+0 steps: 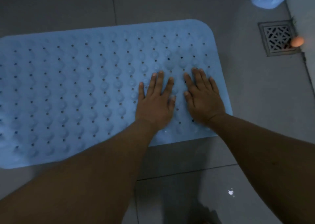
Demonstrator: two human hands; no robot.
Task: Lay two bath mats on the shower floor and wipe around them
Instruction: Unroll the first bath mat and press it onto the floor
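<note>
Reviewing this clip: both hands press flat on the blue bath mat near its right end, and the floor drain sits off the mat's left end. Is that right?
Not quite. The floor drain lies beyond the mat's right end, at upper right in the head view, not the left. The rest holds: the left hand and right hand both press flat, fingers straight, on the blue bath mat near its right end.

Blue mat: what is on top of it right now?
Both hands lie flat on the blue mat near its right end: left hand, right hand. Whatever lies beneath them is hidden.
</note>
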